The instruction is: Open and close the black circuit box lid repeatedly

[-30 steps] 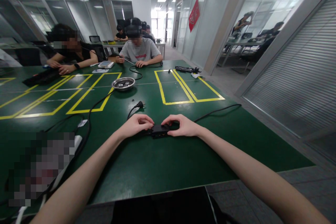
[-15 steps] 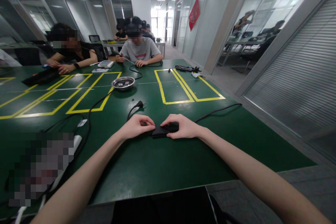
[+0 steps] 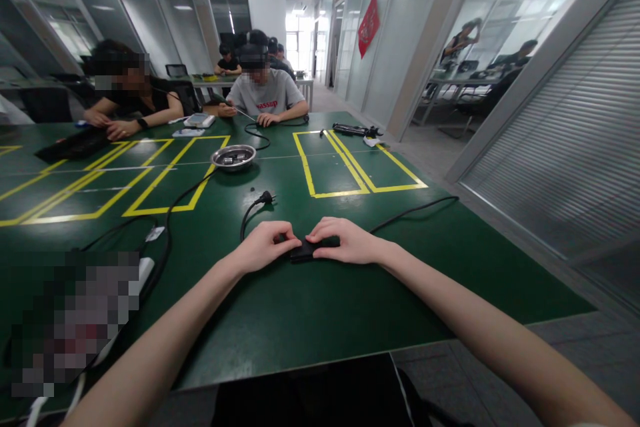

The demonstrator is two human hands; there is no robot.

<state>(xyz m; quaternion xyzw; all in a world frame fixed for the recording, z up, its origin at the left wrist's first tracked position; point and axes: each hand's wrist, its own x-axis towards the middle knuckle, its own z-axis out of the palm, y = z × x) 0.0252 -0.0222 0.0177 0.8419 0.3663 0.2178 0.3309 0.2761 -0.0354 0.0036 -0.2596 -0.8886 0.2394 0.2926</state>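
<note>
A black block with cords leading off both sides, which looks like a power adapter (image 3: 303,254), lies on the green table in front of me. My right hand (image 3: 345,240) grips its right part between thumb and fingers. At its left end my left hand (image 3: 267,244) is closed in a pinch, thumb and fingertips touching the block; what lies under the fingertips is hidden. Behind my left hand a black cord curves up to a two-pin plug (image 3: 267,198). Another black cable (image 3: 415,215) runs from behind my right hand to the right.
A metal bowl (image 3: 233,157) with small metal parts stands ahead. At the left lies a white-edged, blurred-out object (image 3: 146,268) beside black cables. Yellow tape rectangles (image 3: 340,195) mark the table. A folded black tripod (image 3: 356,130) lies at the far right. Two people sit opposite, one holding a screwdriver-like tool.
My left hand has moved slightly right, and its fingertips now cover more of the adapter's left end. My right hand keeps its grip. The view has shifted slightly.
</note>
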